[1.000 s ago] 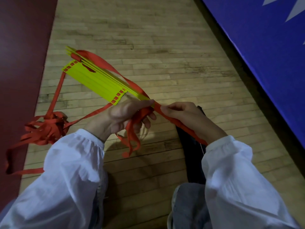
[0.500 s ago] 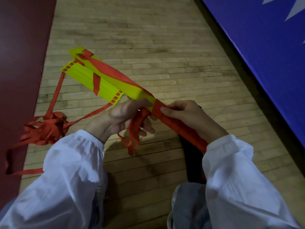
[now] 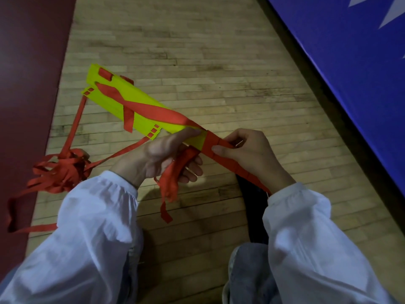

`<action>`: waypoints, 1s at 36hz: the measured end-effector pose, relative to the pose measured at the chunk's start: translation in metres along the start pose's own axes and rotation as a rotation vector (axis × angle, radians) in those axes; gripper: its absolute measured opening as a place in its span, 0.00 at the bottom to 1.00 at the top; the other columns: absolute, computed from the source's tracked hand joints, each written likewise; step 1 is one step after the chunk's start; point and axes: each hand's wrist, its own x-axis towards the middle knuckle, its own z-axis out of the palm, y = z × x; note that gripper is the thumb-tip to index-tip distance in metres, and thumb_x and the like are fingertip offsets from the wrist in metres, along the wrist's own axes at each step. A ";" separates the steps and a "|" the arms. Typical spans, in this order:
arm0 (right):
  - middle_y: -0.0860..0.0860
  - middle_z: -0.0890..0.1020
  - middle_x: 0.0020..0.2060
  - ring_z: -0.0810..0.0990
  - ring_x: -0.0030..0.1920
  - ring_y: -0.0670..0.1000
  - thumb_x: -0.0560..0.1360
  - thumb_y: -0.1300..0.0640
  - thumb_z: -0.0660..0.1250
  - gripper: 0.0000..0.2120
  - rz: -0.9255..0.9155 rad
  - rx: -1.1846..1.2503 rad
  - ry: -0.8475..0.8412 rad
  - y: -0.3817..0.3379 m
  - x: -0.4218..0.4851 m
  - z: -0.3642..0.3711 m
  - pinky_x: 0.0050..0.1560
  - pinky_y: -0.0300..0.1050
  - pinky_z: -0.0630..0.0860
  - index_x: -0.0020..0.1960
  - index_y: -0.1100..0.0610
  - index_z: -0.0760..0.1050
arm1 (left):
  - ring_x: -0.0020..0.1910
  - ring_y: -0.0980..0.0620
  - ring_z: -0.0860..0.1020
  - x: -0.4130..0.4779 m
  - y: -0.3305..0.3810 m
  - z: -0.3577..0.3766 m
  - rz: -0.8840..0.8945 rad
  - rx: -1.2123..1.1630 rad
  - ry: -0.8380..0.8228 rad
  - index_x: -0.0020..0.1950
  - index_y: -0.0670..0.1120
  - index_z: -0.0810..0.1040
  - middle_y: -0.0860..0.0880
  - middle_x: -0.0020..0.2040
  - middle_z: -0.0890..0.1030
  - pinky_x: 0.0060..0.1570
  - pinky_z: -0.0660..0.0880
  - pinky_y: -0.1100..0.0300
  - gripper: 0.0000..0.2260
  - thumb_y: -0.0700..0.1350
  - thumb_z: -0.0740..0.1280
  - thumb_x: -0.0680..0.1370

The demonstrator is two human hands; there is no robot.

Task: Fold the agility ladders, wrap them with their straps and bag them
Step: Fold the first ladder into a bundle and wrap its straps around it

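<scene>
Agility ladder's loose red straps [image 3: 63, 170] lie heaped left of the yellow rung stack [image 3: 107, 104]. At the stack's near end the left hand [image 3: 157, 154] grips it steady, and the right hand [image 3: 249, 152] pinches the wound strap [image 3: 211, 139], probably so the wrap stays tight.
</scene>
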 end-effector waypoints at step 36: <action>0.54 0.83 0.37 0.81 0.36 0.50 0.79 0.41 0.57 0.23 0.184 0.258 -0.421 -0.010 -0.008 -0.013 0.37 0.41 0.77 0.48 0.59 0.80 | 0.22 0.49 0.71 -0.006 0.002 0.005 0.150 0.019 -0.008 0.41 0.41 0.78 0.46 0.26 0.69 0.24 0.71 0.63 0.26 0.64 0.61 0.67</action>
